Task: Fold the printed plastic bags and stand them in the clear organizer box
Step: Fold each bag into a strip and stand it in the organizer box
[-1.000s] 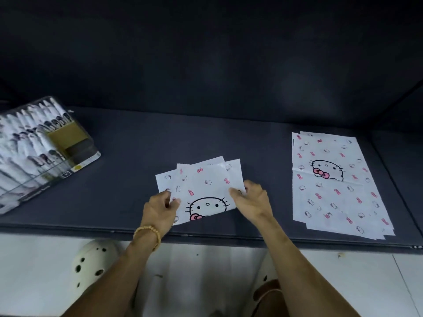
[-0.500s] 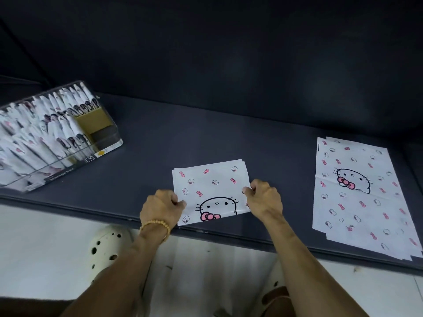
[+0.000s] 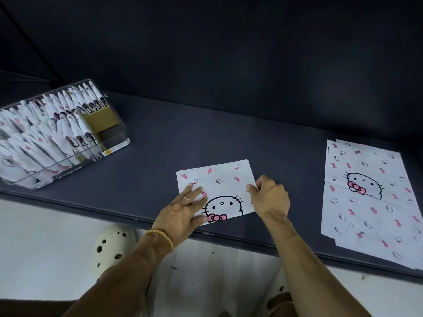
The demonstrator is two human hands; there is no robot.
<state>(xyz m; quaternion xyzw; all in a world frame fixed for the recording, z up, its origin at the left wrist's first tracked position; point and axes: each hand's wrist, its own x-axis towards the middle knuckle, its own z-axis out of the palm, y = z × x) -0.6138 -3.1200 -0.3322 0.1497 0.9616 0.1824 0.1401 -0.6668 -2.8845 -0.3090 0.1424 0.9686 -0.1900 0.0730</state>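
While the left hand presses flat-fingered on the folded bag, the right hand pinches that bag's right edge.

Folded cat-print bag flat at shelf front; unfolded stack right; clear organizer box left, packed with folded bags.

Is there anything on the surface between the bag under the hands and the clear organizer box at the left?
Nothing visible. The folded bag lies under the left hand and right hand; only bare dark surface separates it from the clear organizer box. The flat bag stack lies on the opposite side.
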